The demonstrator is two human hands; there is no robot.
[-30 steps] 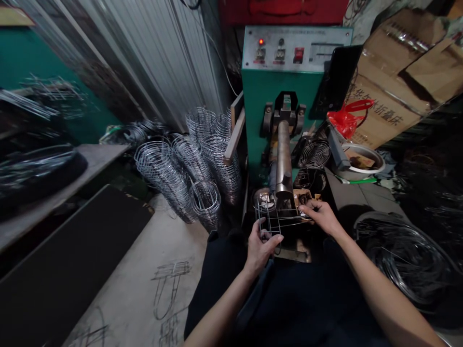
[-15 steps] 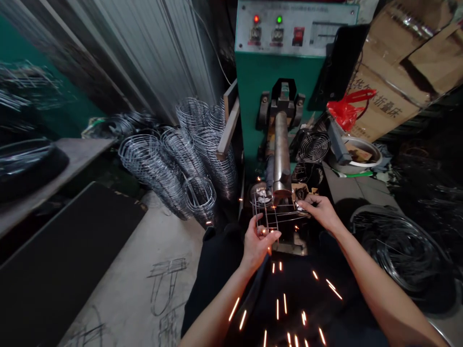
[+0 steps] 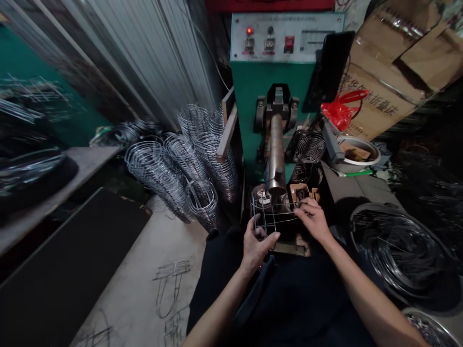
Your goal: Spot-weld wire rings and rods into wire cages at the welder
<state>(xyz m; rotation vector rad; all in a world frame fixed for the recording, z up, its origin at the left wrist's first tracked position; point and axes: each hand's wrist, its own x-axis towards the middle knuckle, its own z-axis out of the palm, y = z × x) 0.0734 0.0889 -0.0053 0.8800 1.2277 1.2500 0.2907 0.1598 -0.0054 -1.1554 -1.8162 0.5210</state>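
Note:
My left hand [image 3: 257, 243] is closed on the near left part of a wire rack [image 3: 268, 224], thumb on one side and fingers behind the wires. At the rack's right end, my right hand [image 3: 313, 219] pinches the long wires. The rack lies just below the tip of a thick metal welding arm [image 3: 277, 159], which sticks out from a green spot welder [image 3: 249, 91]. Whether the rack touches the lower electrode is hard to see. On the welder's panel [image 3: 285, 29] a red lamp is lit and the lamp beside it is dark.
Stacks of wire rings [image 3: 155, 176] stand on the floor to the left. Finished-looking wire frames [image 3: 171, 279] lie nearer. To the right are a basin of wire pieces [image 3: 401, 255], a metal bowl [image 3: 356, 154], a small fan [image 3: 310, 146] and cardboard boxes [image 3: 383, 82].
The flying sparks have gone and the green lamp has gone out. My right hand has shifted slightly left and turned on the rack; my left hand keeps its hold.

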